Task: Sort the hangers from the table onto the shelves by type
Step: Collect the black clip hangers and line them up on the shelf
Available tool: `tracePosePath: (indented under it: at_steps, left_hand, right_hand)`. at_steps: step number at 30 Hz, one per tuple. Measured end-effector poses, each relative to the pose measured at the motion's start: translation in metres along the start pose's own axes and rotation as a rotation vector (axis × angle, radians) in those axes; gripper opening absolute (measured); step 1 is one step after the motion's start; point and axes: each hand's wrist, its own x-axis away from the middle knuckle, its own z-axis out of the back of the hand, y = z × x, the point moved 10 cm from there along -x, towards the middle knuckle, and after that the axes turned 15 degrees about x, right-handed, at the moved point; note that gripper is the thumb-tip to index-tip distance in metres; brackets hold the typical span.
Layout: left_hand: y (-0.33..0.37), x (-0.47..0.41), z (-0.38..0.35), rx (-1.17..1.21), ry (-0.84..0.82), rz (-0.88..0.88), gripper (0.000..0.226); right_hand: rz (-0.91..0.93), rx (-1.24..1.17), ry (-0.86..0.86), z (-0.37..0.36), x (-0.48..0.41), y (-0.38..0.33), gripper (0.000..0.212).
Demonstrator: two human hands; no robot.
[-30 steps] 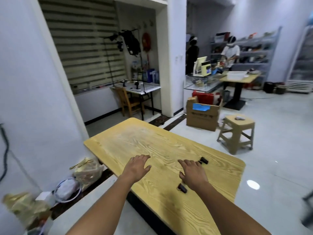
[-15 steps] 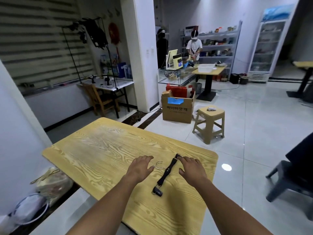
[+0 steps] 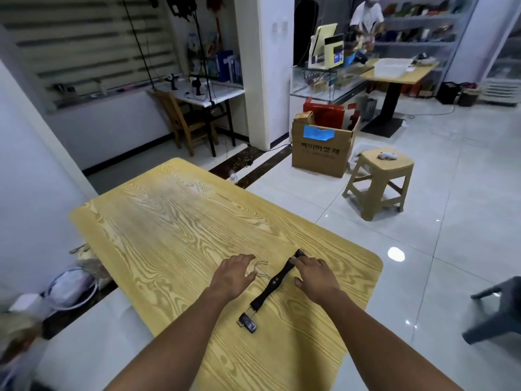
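Black plastic clip hanger [image 3: 275,283] is lying on the yellow wood-grain counter [image 3: 169,221] at lower centre of the frame, between the two hands. Its long axis is running diagonally: one clip end lower left, the other upper right. Its thin wire hook [image 3: 260,263] is pointing left.

Right hand [image 3: 315,276] is nearer, with straight fingers touching the upper-right end and gripping nothing. Left hand [image 3: 232,275] is resting relaxed just beside the hook, holding nothing. Right hand looks best placed for the pickup.

My left hand [image 3: 232,275] and my right hand [image 3: 315,275], both bare, bare wrists behind them, long bare forearms running back from each hand, slender in shape
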Motion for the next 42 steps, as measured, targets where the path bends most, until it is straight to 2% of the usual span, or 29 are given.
tracePosePath:
  at_steps: [11,19,31,36,42]
  left_hand:
    - [-0.023,-0.042,-0.023,0.106,0.024,0.116,0.048]
    - [-0.047,-0.061,-0.028,0.137,0.053,0.188,0.046]
    - [-0.075,-0.056,-0.021,0.141,0.066,0.232,0.047]
    - [-0.074,-0.046,-0.002,0.134,0.115,0.228,0.049]
    - [-0.071,-0.016,0.044,0.124,0.210,0.216,0.049]
  right_hand:
    - [0.226,0.102,-0.078,-0.051,-0.066,-0.010,0.056]
    - [0.319,0.169,-0.135,-0.083,-0.089,-0.019,0.061]
    - [0.293,0.357,-0.046,-0.098,-0.103,-0.026,0.035]
    - [0.324,0.332,-0.026,-0.078,-0.098,-0.032,0.030]
    - [0.398,0.287,0.135,-0.010,-0.097,-0.067,0.031]
